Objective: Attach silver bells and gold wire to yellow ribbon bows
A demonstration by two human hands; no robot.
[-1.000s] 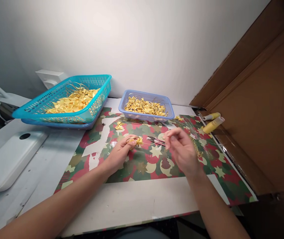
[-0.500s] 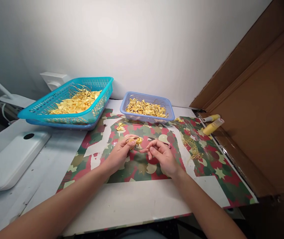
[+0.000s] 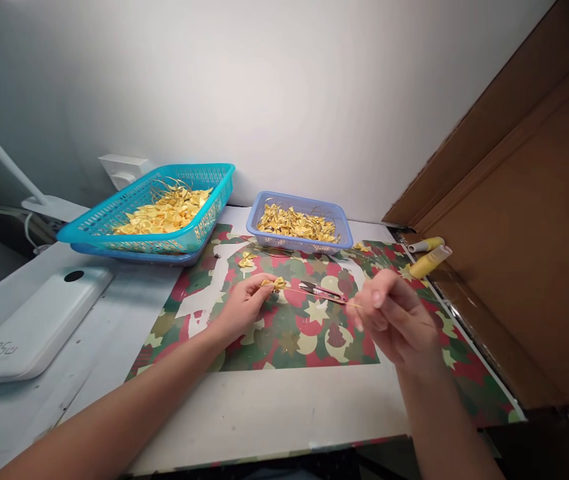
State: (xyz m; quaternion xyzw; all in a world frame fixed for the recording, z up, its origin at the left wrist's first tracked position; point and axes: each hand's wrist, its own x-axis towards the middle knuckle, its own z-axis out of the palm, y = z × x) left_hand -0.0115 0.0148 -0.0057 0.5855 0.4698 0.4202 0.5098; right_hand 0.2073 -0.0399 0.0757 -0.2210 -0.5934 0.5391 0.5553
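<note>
Between the thumb and fingers of my left hand [image 3: 244,308] is a small gold ribbon bow [image 3: 279,284]. A thin yellow thread [image 3: 309,291] runs taut from the bow to my right hand [image 3: 397,320], which is raised to the right with its fingers closed on the thread. Thread snips [image 3: 323,292] with a pink part lie on the patterned sheet [image 3: 284,340] beneath the thread. Another gold bow [image 3: 247,259] lies just behind my left hand.
A turquoise basket [image 3: 147,239] of gold bows sits on a blue one at left. A lilac basket [image 3: 300,241] of bows stands at the back. Yellow thread spools [image 3: 429,261] lie by the cardboard [image 3: 524,220] at right. A white power bank [image 3: 39,327] lies left.
My right hand has moved away to the right and up, drawing the thread out straight from the bow. My left hand still holds the bow. The view has shifted slightly.
</note>
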